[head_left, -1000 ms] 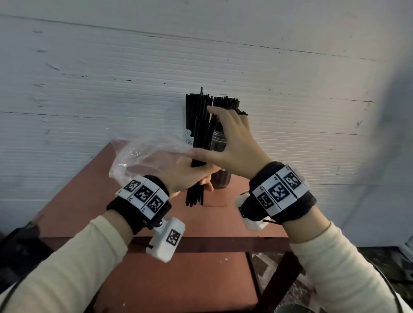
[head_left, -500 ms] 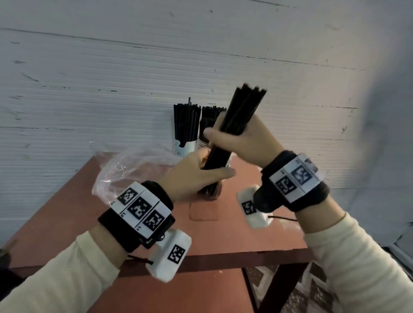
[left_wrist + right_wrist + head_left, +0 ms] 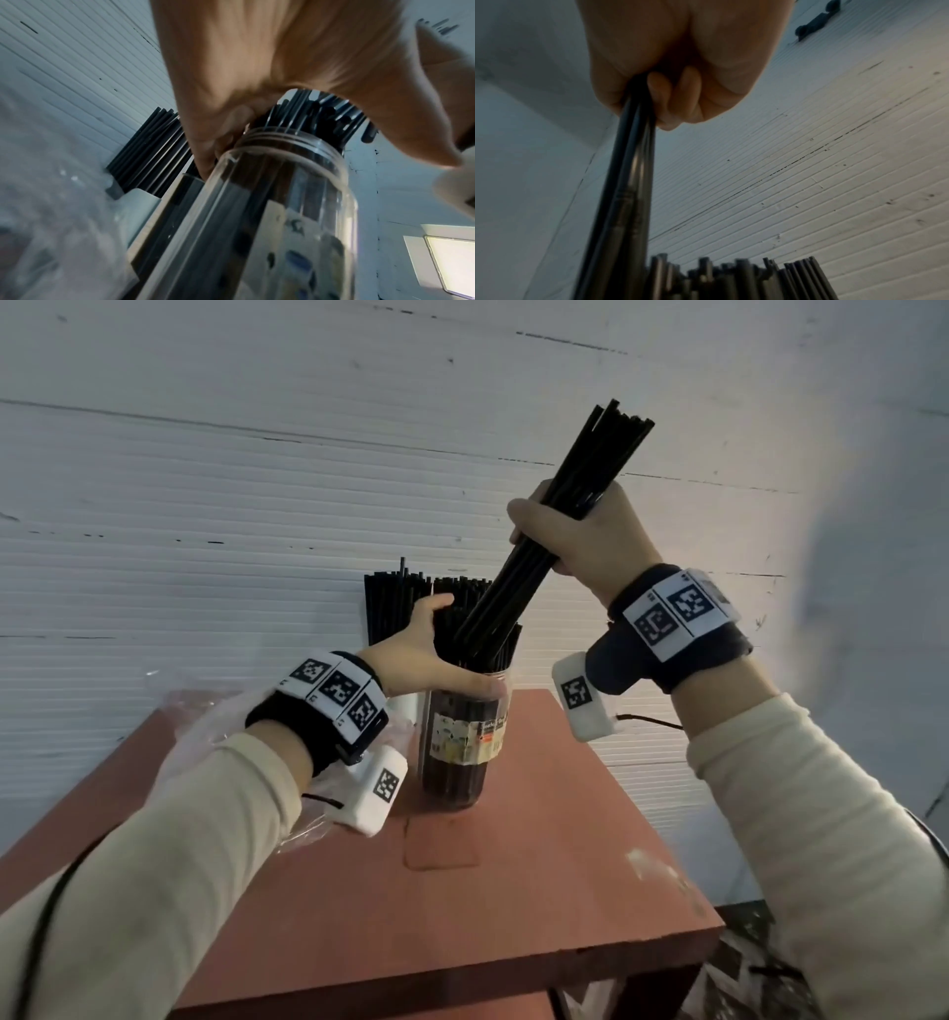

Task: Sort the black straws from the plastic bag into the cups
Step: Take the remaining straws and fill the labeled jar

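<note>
Both cups look nearly full while your right hand clamps a bundle of straws over the jar, your left hand gripping its rim and the bag looking almost emptied

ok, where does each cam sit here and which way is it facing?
Head: worn on the head, looks forward and down at the reddish-brown table; shows both sleeved forearms, left hand, right hand.
Left wrist: under the left hand, looks up along the clear labelled plastic jar it grips.
Right wrist: under the right hand, looks along its gripped bundle of black straws toward the wall.
Shared: head and left wrist both show the jar.
</note>
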The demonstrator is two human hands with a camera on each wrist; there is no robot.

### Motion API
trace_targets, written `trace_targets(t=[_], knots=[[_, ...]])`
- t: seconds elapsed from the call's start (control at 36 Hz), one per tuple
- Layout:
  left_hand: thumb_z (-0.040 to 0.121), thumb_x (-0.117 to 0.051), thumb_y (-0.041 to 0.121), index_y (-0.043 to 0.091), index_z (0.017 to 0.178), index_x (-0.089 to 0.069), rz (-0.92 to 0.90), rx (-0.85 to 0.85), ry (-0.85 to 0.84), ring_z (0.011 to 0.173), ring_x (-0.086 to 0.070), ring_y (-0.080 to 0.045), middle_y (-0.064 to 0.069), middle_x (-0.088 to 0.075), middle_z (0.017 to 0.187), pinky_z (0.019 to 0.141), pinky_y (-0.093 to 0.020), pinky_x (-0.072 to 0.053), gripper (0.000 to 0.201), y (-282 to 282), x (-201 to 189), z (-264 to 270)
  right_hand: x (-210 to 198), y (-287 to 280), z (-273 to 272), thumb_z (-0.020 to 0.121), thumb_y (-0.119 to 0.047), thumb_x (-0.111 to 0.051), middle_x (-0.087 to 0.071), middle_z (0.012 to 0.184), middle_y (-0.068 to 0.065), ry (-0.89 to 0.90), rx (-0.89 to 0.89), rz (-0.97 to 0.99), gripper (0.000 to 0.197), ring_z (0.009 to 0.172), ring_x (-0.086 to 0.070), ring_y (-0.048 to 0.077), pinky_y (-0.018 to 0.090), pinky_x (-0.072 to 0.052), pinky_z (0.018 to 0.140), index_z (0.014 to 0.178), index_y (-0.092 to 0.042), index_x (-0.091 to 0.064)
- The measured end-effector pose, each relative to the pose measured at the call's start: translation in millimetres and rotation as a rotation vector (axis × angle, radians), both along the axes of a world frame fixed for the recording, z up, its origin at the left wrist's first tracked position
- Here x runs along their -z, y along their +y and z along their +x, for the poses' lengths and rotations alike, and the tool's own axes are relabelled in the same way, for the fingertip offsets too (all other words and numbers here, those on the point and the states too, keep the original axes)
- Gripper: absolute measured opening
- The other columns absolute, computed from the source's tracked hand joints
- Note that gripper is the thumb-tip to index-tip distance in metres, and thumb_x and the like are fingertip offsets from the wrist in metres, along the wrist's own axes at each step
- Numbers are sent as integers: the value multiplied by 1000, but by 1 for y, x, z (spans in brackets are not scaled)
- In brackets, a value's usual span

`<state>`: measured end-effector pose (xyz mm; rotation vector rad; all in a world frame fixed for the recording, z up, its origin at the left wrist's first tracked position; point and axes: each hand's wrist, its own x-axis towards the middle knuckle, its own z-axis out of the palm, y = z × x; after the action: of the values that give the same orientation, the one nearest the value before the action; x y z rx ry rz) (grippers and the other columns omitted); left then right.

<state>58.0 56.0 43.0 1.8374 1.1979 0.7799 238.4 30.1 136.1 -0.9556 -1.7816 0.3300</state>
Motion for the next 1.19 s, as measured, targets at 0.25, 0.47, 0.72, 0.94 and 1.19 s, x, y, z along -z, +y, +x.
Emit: trace_targets(t=[0.25, 0.47, 0.72, 0.94, 1.19], knots=[[49, -83, 67, 25, 127, -47, 120, -49, -51, 107, -60, -5, 11, -63, 114, 99, -32, -48, 96, 18, 11, 2, 4, 11, -9, 88, -15, -63, -63, 63, -6, -75, -36, 36, 21, 56, -56, 1, 11, -41, 54, 70, -4, -65], [65, -84, 50, 32, 109, -66, 180, -21, -83, 96, -68, -1, 12, -74, 100, 94, -31, -52, 51, 20, 17, -1, 10, 16, -17, 89, -14, -62, -63, 66, -4, -112, -60, 26, 19, 59, -57, 0, 12, -44, 58, 74, -2, -65], [72, -81, 30, 24, 115, -66, -2, 189, -105, 106, -67, -10, 4, -71, 113, 90, -29, -48, 46, 13, 18, -20, 14, 17, -11, 86, -17, -62, -62, 67, 3, -182, -6, 14, 24, 61, -57, 6, 17, -47, 60, 72, 3, -63], [50, -85, 62, 29, 131, -50, 59, 142, -45, 122, -55, -10, 8, -61, 128, 109, -40, -41, 94, 22, 20, -11, 17, 15, -7, 87, -19, -62, -58, 68, 16, -169, 10, 17, 31, 60, -52, 14, 23, -43, 57, 75, 10, -61], [49, -75, 77, 33, 116, -65, 109, 84, 8, 109, -64, -9, 10, -71, 112, 105, -41, -45, 81, 23, 21, -3, 21, 21, -4, 89, -22, -62, -58, 65, 9, -130, 5, 6, 34, 56, -51, 13, 20, -41, 51, 75, 9, -63]])
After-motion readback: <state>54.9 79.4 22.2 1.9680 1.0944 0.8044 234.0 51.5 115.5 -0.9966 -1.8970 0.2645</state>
